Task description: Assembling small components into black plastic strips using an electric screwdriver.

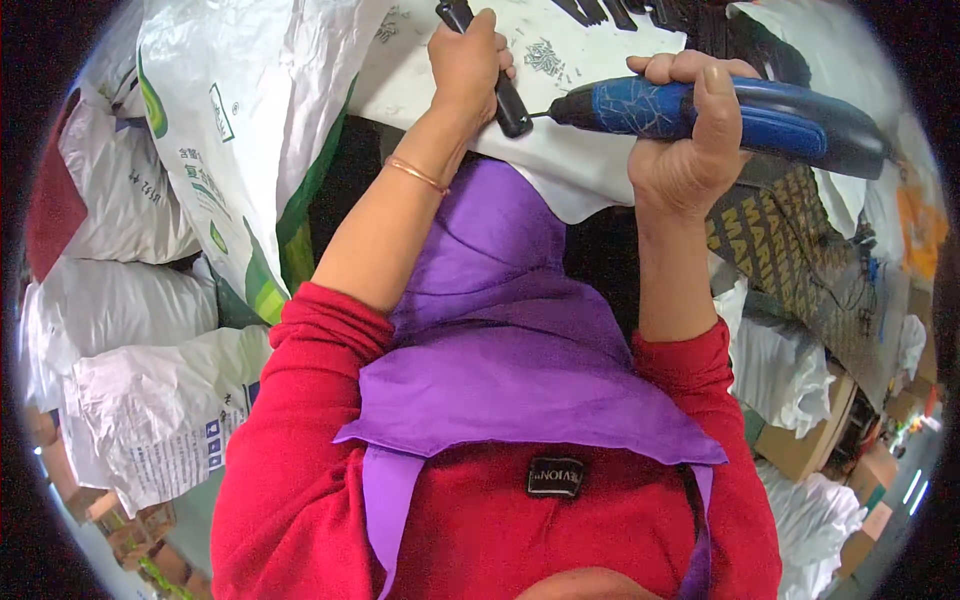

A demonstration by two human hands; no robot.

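The right hand (690, 140) is closed in a full grip around a blue and black power screwdriver (720, 112), thumb over the top of the body. Its thin bit points toward the left hand (468, 62), which is wrapped tight around a black handle (508, 105). The bit tip meets the lower end of that handle, just below the left fist.

Judged step: driving or loosening a fastener at the end of the handle, with the tool already seated. The next move would call for holding the handle steady against twist while keeping the bit in line.

Both hands work over a white work surface (570, 165), just beyond a purple apron (500, 340) and red sleeves (300, 400).

Not determinable: the fastener itself, hidden at the bit tip; the handle's upper end, cut off at the frame edge; the small dark parts on the surface beyond the hands. White sacks (230, 120) stand well off to the left of the left arm.
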